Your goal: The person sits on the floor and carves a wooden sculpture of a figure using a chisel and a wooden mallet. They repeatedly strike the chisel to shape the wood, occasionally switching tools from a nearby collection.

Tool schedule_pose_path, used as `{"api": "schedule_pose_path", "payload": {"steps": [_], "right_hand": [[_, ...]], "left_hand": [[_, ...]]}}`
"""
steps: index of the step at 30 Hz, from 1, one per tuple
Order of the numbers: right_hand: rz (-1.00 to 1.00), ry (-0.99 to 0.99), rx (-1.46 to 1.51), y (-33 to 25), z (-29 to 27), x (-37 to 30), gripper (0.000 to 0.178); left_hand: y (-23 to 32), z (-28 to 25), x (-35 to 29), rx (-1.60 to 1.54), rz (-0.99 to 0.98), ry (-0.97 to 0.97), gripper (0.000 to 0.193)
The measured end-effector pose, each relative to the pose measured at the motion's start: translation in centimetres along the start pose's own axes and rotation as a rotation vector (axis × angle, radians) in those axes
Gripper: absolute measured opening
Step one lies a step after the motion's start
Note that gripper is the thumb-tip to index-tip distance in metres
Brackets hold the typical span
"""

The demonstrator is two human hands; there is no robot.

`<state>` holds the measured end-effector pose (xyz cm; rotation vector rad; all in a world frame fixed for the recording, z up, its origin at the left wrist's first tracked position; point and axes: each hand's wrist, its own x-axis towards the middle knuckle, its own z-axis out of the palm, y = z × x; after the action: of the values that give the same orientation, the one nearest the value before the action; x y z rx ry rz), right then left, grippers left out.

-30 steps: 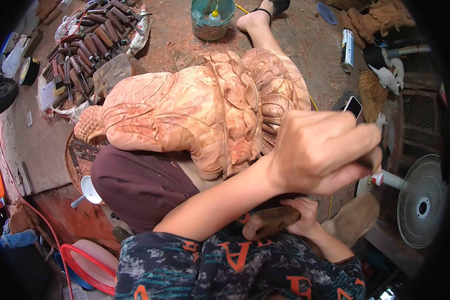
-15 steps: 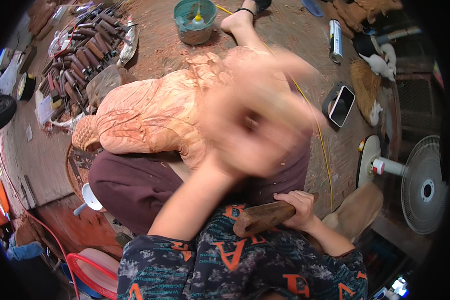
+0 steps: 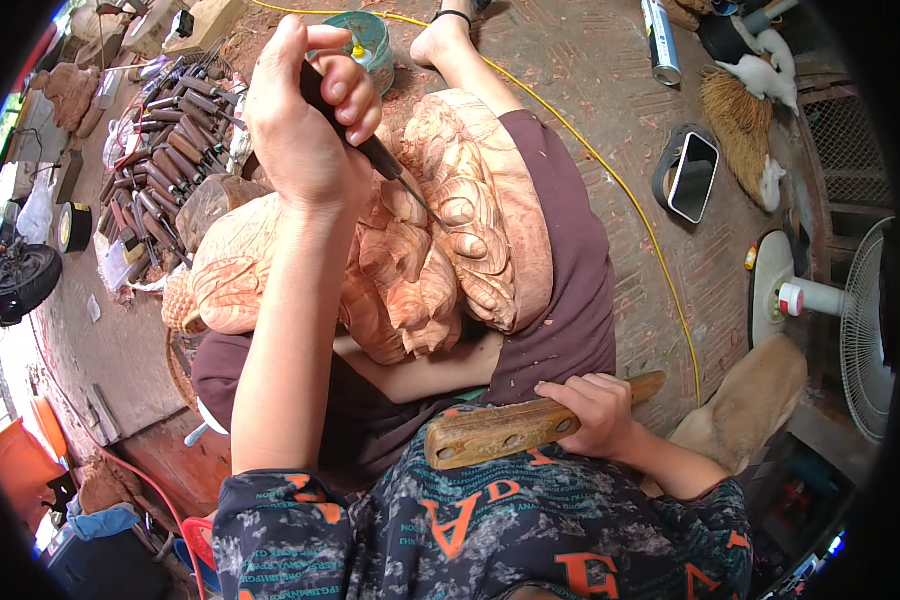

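A carved wooden statue (image 3: 410,290) lies across my lap, its knobbed head toward the left and its rounded, petal-carved base toward the right. My left hand (image 3: 310,130) is raised over it, fingers closed round the dark handle of a carving chisel (image 3: 378,158). The thin blade slants down to the right, and its tip meets or hovers just over the carving beside the base; I cannot tell which. Low at the right, near my shirt, my right hand (image 3: 600,412) grips a flat wooden mallet (image 3: 500,432) with dark holes along its side. The mallet is apart from the chisel.
Many wooden-handled chisels (image 3: 175,150) lie piled at the left. Beyond the statue stands a green bucket (image 3: 375,50). A yellow cord (image 3: 610,175) crosses the floor. At the right are a phone (image 3: 692,178), a straw brush (image 3: 735,115), a white cat (image 3: 760,72) and a fan (image 3: 865,330).
My left hand, a blur over the statue's middle before, has moved up and left, and the chisel now shows plainly. The right hand keeps the mallet low; its holed side has turned into view.
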<state>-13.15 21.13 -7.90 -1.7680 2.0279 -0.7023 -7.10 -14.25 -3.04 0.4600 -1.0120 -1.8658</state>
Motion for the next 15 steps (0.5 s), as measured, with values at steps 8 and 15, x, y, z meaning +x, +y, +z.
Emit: {"api": "schedule_pose_path", "payload": {"steps": [8,15], "right_hand": [[0.010,-0.015,0.024,0.4,-0.1,0.1,0.047],[0.010,-0.030,0.050,0.7,-0.1,0.4,0.049]], "left_hand": [[-1.2,-0.8,1.5,-0.033,-0.134,-0.072,0.031],[-1.6,0.8,0.7,-0.026,-0.175,0.029,0.028]]}}
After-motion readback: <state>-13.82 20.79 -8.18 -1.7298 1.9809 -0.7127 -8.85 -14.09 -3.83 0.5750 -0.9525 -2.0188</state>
